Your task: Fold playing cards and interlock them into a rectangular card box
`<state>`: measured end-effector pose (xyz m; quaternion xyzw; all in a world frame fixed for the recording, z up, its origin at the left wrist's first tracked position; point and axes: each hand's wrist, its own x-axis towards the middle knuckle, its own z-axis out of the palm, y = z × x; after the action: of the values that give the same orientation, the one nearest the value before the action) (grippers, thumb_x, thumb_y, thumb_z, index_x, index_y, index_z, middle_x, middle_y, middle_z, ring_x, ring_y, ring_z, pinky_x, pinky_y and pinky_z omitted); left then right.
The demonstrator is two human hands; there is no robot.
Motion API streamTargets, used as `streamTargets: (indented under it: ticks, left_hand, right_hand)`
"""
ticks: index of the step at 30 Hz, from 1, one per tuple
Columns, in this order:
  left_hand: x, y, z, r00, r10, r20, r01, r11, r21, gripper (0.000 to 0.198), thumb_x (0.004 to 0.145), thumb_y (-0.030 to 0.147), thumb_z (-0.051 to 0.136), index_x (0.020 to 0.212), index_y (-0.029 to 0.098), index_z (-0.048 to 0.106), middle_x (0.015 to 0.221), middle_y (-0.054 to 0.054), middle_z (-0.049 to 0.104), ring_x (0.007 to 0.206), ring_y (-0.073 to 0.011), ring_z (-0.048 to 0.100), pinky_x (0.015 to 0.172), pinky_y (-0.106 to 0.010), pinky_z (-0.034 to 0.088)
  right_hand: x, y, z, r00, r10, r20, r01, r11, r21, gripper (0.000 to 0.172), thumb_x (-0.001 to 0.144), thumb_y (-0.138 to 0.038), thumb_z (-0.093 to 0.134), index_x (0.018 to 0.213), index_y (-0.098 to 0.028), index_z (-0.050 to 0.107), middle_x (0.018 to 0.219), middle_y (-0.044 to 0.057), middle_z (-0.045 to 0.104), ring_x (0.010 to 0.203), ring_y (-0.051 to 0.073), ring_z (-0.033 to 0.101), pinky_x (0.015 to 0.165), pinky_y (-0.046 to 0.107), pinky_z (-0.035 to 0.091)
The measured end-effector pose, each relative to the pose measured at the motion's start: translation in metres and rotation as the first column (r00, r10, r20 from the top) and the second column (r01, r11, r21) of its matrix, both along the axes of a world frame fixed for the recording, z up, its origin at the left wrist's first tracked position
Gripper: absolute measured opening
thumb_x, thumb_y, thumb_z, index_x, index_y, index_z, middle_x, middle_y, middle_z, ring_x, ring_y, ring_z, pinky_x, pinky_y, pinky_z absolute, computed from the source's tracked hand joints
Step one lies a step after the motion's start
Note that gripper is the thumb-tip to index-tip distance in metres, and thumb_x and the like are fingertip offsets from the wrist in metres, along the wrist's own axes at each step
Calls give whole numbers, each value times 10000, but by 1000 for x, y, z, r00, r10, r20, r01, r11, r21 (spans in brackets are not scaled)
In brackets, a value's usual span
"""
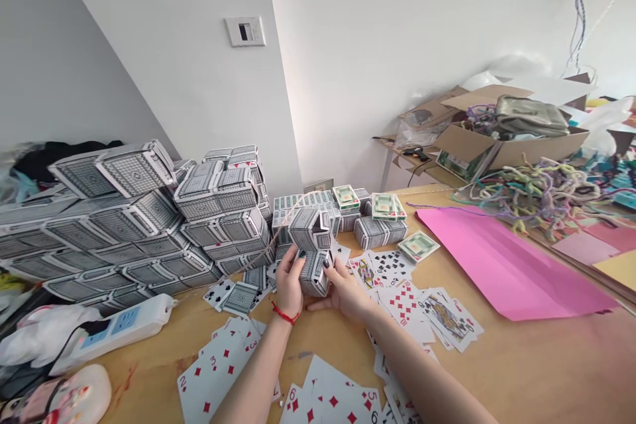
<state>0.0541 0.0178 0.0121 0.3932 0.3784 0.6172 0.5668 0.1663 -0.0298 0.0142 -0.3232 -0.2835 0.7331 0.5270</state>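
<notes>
In the middle of the head view, my left hand (289, 281) and my right hand (348, 293) are closed around the sides of a folded playing-card cube (313, 274). The cube has a grey patterned back and dark gaps at its right edge. Directly above it is another folded-card block (304, 228) with an open side; I cannot tell whether the two are joined. Loose face-down cards (240, 298) lie left of my left hand. Face-up cards (405, 301) spread beside my right hand, and large diamond cards (218, 371) lie near my forearms.
Stacked card blocks (124, 225) form a wall at left, with a taller stack (218, 195) beside it. Green card boxes (419, 247) sit behind. A white power strip (116, 331), pink sheet (501, 265), cardboard box (527, 146) and tangled fuzzy strands (541, 195) surround the table.
</notes>
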Motion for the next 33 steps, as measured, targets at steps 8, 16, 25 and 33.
streamTargets:
  ticks: [8,16,25,33]
  left_hand:
    - [3,-6,5,990,-126,69,129,991,-42,384,633,250,644,1006,160,653,1019,-81,672,1053,-257,548,893,-349,418]
    - [-3,-6,13,967,-217,136,230,969,-90,299,630,243,659,918,162,657,866,-53,696,860,-224,629,742,-303,471]
    - [-12,-4,16,944,-303,128,319,939,-129,304,645,223,649,944,169,643,854,-49,698,730,-189,638,633,-255,455]
    - [-8,-12,23,817,-558,149,570,819,-59,339,701,195,597,1037,164,623,966,-68,676,912,-232,604,791,-306,432]
  right_hand:
    - [-2,0,-1,996,-62,-60,64,998,24,423,724,-387,635,1083,-220,485,1037,64,643,965,240,600,777,408,504]
    - [11,8,-10,911,-350,217,273,908,318,564,720,-415,626,1209,-240,406,1242,75,517,1152,243,473,953,406,394]
    - [34,7,4,494,-565,661,147,804,577,882,672,-421,662,1383,-270,163,1352,106,314,1245,284,318,956,433,381]
    - [46,6,23,579,-534,616,50,777,627,609,773,-299,539,1333,-292,297,1261,72,472,1062,219,520,843,350,464]
